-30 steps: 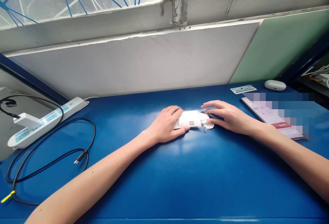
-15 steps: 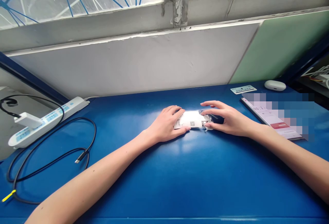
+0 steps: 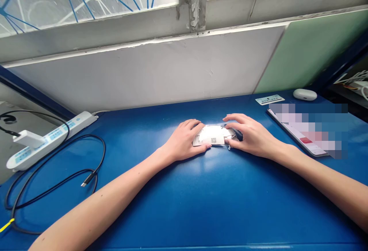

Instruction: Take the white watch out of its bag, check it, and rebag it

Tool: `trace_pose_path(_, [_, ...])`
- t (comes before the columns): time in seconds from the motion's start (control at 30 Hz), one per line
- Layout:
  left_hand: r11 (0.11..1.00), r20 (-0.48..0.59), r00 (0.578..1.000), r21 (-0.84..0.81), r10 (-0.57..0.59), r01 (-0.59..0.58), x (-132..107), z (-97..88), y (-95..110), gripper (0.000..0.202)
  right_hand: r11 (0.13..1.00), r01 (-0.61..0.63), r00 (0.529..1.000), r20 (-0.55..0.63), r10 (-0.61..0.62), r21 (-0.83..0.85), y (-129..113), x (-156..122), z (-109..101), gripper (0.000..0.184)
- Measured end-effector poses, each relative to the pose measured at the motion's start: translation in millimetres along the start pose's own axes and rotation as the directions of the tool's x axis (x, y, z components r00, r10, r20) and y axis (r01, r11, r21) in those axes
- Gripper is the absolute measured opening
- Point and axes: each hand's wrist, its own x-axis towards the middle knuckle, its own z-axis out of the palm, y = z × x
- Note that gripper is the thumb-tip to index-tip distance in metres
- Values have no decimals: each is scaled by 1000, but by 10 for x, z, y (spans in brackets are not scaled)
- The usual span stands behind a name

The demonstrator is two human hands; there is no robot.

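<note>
A small clear plastic packet (image 3: pixel 217 130) with a white, printed label and a square code lies on the blue tabletop in front of me. My left hand (image 3: pixel 186 139) grips its left end, fingers along the far edge and thumb along the near edge. At the right end, my right hand (image 3: pixel 247 134) has its thumb and a finger closed on the opposite edges, while its upper finger arches above. Between those fingertips the packet's end looks crumpled, and what is inside it I cannot make out. Both forearms reach in from the lower corners.
On the right lie a phone (image 3: pixel 304 137), partly pixelated, a printed card (image 3: pixel 269 99) and a white rounded case (image 3: pixel 305 94). A white power strip (image 3: pixel 54 139) with a plugged-in adapter (image 3: pixel 28 140) sits left, beside a looped black cable (image 3: pixel 104 155). A wall panel (image 3: pixel 149 74) bounds the back.
The camera view has shifted slightly. My right thumb and finger have come a little further over the packet's right end. My left hand keeps its grip.
</note>
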Motion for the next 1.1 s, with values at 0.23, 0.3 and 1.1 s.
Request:
trace_pose_path(0.23, [1000,6,1000,11,-9,9,10,-12,6,55,992,13,999,36,-9,-127,94,27,-130,16])
trace_pose_path(0.3, [1000,4,1000,12,-7,7,9,-10,7,56,992,8,998,61,0,-127,106,30,-168,17])
trace_pose_path(1.1, [1000,-2,1000,-13,-9,9,10,-18,27,54,996,-29,987,158,16,81,185,-4,-123,24])
